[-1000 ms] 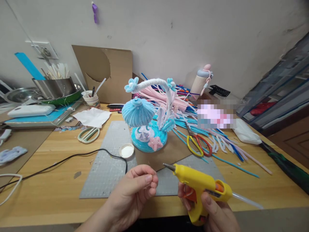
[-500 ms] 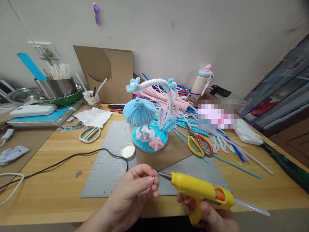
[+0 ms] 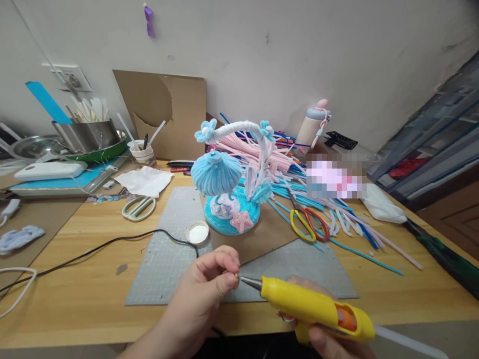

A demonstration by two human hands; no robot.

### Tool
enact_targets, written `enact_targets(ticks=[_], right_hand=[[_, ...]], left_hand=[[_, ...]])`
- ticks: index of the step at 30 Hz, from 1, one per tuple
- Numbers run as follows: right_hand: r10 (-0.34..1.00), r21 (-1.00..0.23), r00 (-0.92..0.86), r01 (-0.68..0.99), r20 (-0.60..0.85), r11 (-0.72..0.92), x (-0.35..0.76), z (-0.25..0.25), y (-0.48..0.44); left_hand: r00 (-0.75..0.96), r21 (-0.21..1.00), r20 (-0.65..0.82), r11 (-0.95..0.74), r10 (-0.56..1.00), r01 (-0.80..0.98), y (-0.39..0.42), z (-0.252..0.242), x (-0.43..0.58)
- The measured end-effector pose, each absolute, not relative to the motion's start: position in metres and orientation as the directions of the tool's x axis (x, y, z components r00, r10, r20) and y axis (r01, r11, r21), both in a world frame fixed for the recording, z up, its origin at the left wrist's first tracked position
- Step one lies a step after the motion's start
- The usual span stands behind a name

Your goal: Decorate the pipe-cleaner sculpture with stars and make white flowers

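Note:
Between thumb and fingertips, my left hand [image 3: 205, 289] pinches a tiny pale bead [image 3: 236, 274]. The metal nozzle of a yellow glue gun [image 3: 310, 304] is right at that bead; whether they touch I cannot tell. My right hand [image 3: 329, 341] grips the glue gun by its handle, partly hidden below the body. A clear glue stick [image 3: 409, 341] sticks out of its back end. Behind my hands stands a lamp-like pipe-cleaner craft [image 3: 232, 227] with a blue shade, white arch, blue round base and pink star. Near its base sits a small round dish [image 3: 197, 233] with white contents.
A grey cutting mat [image 3: 157, 279] and a piece of cardboard lie under the craft. Right of it are red-and-yellow scissors [image 3: 307, 224] and a heap of pipe cleaners [image 3: 277, 164]. A black cord [image 3: 112, 243] crosses the left side. Green-handled scissors [image 3: 138, 208] lie beside a tissue [image 3: 144, 180].
The glue gun has tipped to a flatter angle, and its nozzle has come up against the bead. My left fingers have shifted slightly, still pinching.

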State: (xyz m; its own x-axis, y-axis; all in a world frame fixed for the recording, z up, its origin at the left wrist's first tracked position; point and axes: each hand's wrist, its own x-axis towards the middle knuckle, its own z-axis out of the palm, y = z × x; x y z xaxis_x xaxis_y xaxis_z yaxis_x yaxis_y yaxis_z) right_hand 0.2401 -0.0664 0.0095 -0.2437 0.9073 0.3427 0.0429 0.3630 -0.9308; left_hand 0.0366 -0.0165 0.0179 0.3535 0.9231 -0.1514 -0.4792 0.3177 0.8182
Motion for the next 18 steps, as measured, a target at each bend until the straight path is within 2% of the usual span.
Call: enact_targets(ticks=[7, 18], right_hand=[[0.865, -0.893, -0.262, 0.028, 0.428, 0.450, 0.2382, 0.0075, -0.0647], [0.907, -0.921, -0.202, 0.048, 0.370, 0.387, 0.2405, 0.0048, -0.0687]], left_hand=[[0.303, 0.888, -0.093, 0.217, 0.949, -0.406, -0.0155, 0.0169, 0.0341], [0.300, 0.894, -0.090, 0.210, 0.950, -0.396, -0.0176, 0.0185, 0.0347]])
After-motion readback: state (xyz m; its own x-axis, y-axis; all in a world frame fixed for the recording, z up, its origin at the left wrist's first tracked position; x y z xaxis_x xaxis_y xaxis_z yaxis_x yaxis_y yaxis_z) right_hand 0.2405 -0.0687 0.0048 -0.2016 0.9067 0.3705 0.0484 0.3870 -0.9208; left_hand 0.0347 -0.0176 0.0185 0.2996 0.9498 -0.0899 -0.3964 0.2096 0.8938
